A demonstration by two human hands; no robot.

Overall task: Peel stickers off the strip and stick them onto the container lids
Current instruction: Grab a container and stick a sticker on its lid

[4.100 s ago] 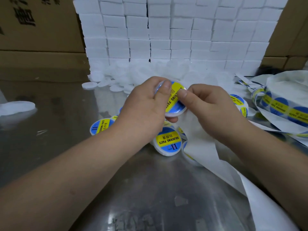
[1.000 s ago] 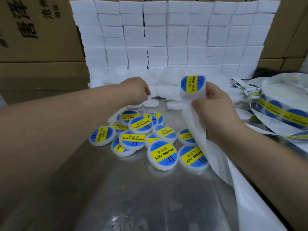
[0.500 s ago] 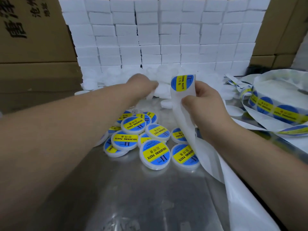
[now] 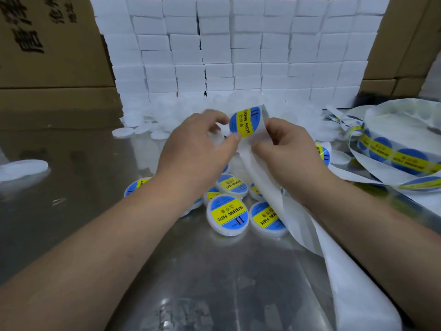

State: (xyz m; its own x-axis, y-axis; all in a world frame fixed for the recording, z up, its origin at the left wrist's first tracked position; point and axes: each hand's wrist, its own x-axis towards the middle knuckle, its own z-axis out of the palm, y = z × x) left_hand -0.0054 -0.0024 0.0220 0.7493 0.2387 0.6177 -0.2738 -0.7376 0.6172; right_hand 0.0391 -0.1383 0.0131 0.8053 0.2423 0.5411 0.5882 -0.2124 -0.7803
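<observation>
Left hand (image 4: 198, 149): raised over the desk (image 4: 214, 271), fingers curled round a blurred white lid (image 4: 215, 131), thumb tip at the lower edge of the sticker (image 4: 244, 121).
Sticker: blue, its yellow band near upright with the top leaning right, on the upper end of the strip (image 4: 262, 185).
Strip: white, long axis running down to the lower right.
Right hand (image 4: 286, 151): fingers clamped on the strip just under the sticker.
Labelled containers (image 4: 228, 215): heaped on the desk beneath both hands.

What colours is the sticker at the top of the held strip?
The sticker is blue with a yellow band bearing black print; the head view shows it.
</observation>
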